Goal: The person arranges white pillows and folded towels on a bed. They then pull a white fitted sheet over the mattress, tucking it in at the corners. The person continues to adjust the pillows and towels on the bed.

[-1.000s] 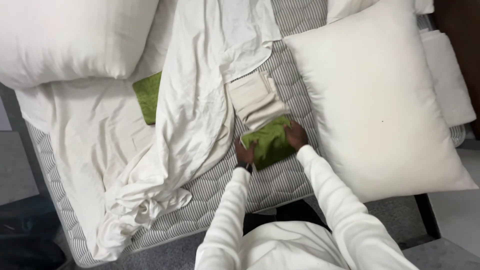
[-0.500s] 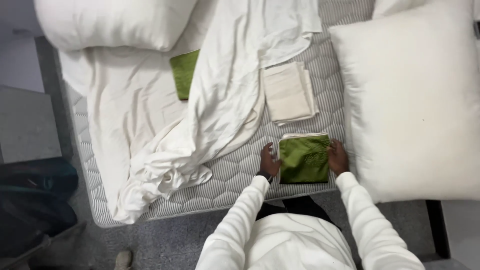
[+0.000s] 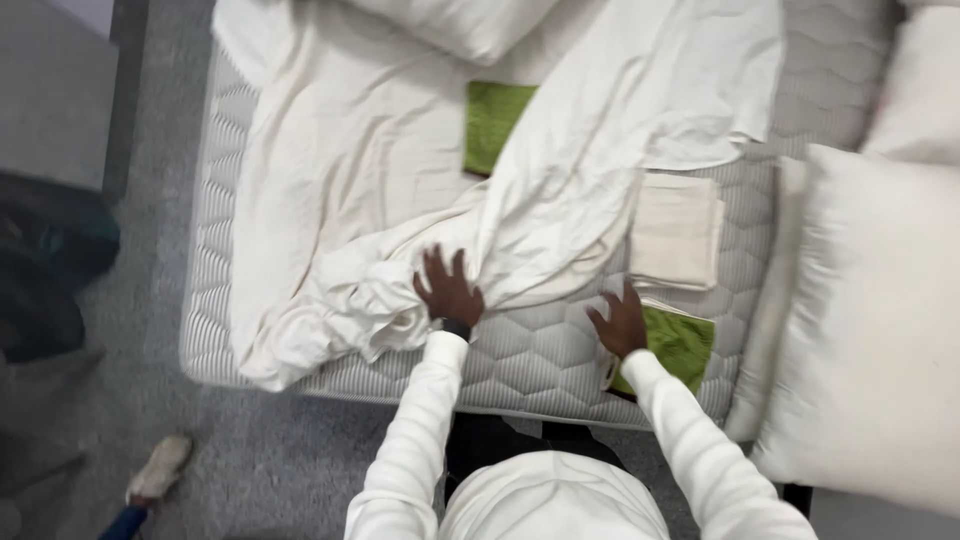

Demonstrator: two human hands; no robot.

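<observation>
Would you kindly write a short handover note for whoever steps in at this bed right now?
Left hand: open, fingers spread, pressing on the crumpled white sheet; no grip closed on it.
Right hand: open, resting at the left edge of the folded green cloth near the front of the mattress.
Done: folded cream cloth lies just behind the green one; a second green cloth lies partly under the sheet.
Left: the sheet is still bunched and unfolded; large pillow sits at the right.

Quilted mattress under sheet, seemingly pillows.
</observation>
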